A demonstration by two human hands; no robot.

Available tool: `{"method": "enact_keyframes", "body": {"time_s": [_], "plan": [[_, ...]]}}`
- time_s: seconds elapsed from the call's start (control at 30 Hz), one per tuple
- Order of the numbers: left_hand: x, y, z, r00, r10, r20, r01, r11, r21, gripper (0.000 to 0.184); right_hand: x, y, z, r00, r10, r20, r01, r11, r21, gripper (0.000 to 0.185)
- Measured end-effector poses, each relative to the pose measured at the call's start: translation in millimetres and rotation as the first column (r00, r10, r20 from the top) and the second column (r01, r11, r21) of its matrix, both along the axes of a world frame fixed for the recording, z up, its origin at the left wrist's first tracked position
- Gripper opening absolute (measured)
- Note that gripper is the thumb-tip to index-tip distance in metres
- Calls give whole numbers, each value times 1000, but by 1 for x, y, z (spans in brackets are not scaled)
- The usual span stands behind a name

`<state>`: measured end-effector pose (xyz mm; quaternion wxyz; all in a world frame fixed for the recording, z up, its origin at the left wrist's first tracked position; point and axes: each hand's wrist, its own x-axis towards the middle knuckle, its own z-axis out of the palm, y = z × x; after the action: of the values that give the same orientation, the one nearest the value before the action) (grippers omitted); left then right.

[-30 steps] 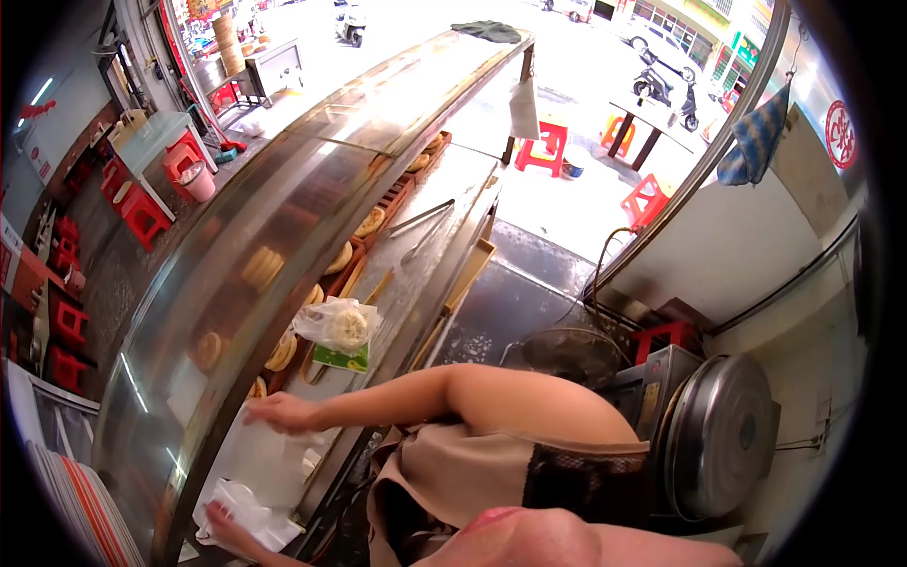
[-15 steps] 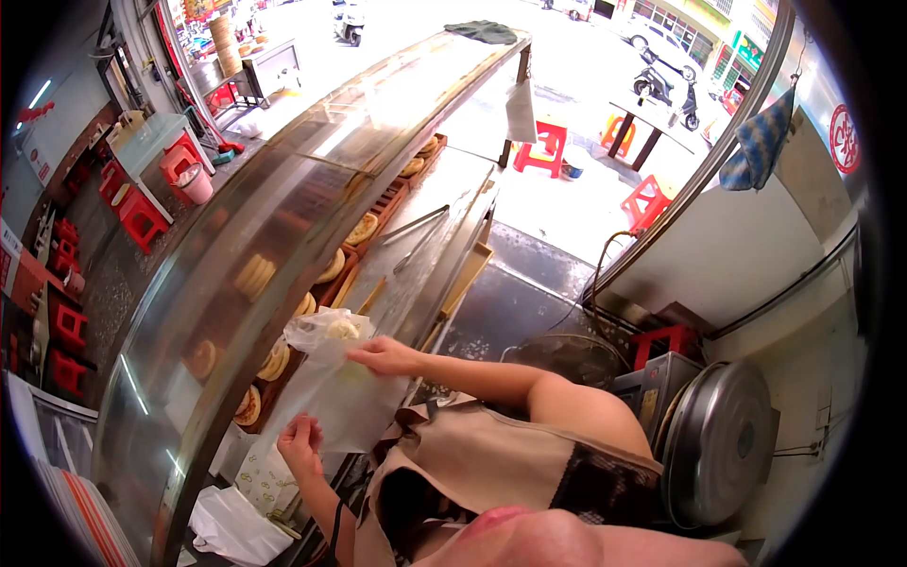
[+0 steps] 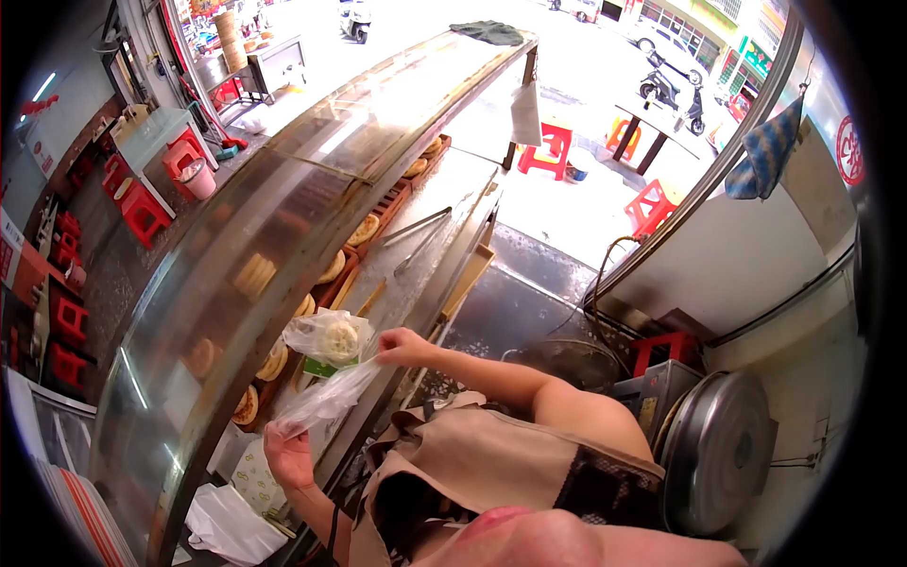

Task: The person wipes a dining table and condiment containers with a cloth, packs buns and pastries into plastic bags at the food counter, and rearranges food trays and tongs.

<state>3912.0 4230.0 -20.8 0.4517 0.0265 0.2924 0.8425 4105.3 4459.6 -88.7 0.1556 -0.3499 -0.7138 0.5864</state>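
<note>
A clear plastic bag (image 3: 326,397) is stretched between my two hands over the counter. My left hand (image 3: 289,455) pinches its lower end, fingers closed. At the other end, my right hand (image 3: 404,348) grips the bag between thumb and fingers. Just beyond the bag, a round pale flatbread (image 3: 341,341) rests in another crumpled clear plastic bag (image 3: 307,331). Something green (image 3: 328,367) shows under that flatbread. More browned flatbreads (image 3: 274,361) lie in a row in the display case, near my hands.
The curved glass case (image 3: 217,246) runs along the far side of the counter. Metal tongs (image 3: 420,231) lie on the metal tray. White plastic bags (image 3: 231,523) sit at lower left. A large round metal lid (image 3: 723,449) stands at right, near a red stool (image 3: 666,348).
My left hand has moved left and down. The bag, spread wide before, is now gathered into a narrow stretch between my hands, and the flatbread beyond it shows more. My right hand shifted slightly right.
</note>
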Motion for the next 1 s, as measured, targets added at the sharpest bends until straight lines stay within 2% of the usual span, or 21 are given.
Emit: {"method": "enact_keyframes", "body": {"time_s": [0.07, 0.1, 0.17, 0.2, 0.27, 0.3, 0.33, 0.37, 0.4, 0.47, 0.5, 0.57, 0.6, 0.63, 0.7, 0.73, 0.77, 0.83, 0.87, 0.93, 1.0], "plan": [[-8, -4, -2, 964, -124, -236, 133, 991, 24, 16, -2, 1, -4, 998, 18, 58, -22, 998, 65, 25], [-14, -8, -7, 963, -127, -237, 135, 991, 21, 16, -5, -10, 7, 991, 1, 130, -41, 953, 301, 32], [-23, -11, -20, 477, -320, -819, -154, 887, -436, 20, -11, -30, 40, 993, 60, 102, -107, 828, 551, 55], [-15, -8, -6, 477, -318, -819, -158, 886, -436, 20, -13, -39, 62, 987, 157, 12, -135, 799, 586, 67], [8, 0, 22, 94, -684, -724, 13, 728, -686, 25, -22, -60, 84, 940, 332, -76, -199, 717, 668, 63], [18, 4, 30, 95, -686, -721, 12, 725, -688, 25, -28, -68, 86, 855, 498, -145, -232, 617, 752, 60], [27, 9, 36, -115, -609, -785, -81, 793, -604, 27, -34, -66, 72, 857, 512, -51, -330, 623, 709, 40], [30, 11, 43, -328, -512, -794, -146, 858, -493, 29, -34, -55, 58, 857, 512, -52, -329, 623, 710, 40], [24, 7, 52, -425, -558, -713, -398, 822, -407, 25, -31, -41, 49, 932, 361, -6, -238, 626, 742, 30], [-11, -10, 27, -199, -765, -613, -741, 527, -417, 19, -21, -24, 49, 993, 110, -36, -41, 624, 781, 17], [-21, -18, 15, -187, -770, -609, -741, 518, -428, 19, -15, -20, 49, 994, 15, -107, 74, 626, 777, 15], [-34, -36, -11, -102, -708, -698, -685, 559, -467, 13, -8, -24, 40, 999, 46, 3, -33, 679, 733, 21], [-37, -36, -29, 78, -712, -698, -608, 521, -599, 13, -5, -30, 40, 971, 216, -99, -152, 886, 438, 23], [-37, -41, -50, 275, -706, -652, -512, 466, -721, 15, -3, -38, 36, 911, 331, -246, -323, 944, 74, 25], [-24, -52, -61, 343, -699, -627, -457, 459, -762, 24, -4, -31, -24, 882, 211, -422, -354, 888, -294, 28], [-14, -60, -60, 278, -702, -656, -510, 470, -720, 27, -17, -6, -74, 903, 300, -306, -356, 923, -147, 32], [-15, -73, -69, 331, -726, -603, -451, 440, -777, 31, -11, 6, -80, 995, 59, -85, -93, 873, -479, 33], [-10, -90, -72, 421, -734, -533, -407, 372, -834, 34, -24, 12, -96, 886, -446, 126, 414, 638, -650, 44], [-2, -93, -62, 440, -739, -510, -414, 337, -846, 34, -30, 12, -99, 877, -462, 133, 426, 617, -662, 47], [9, -87, -33, 736, -605, -305, -163, 279, -946, 36, -50, 17, -106, 873, -469, 132, 426, 603, -674, 50], [10, -91, -37, 788, -519, -332, -154, 356, -922, 34, -73, 20, -116, 876, -394, 279, 478, 626, -616, 60]]}}
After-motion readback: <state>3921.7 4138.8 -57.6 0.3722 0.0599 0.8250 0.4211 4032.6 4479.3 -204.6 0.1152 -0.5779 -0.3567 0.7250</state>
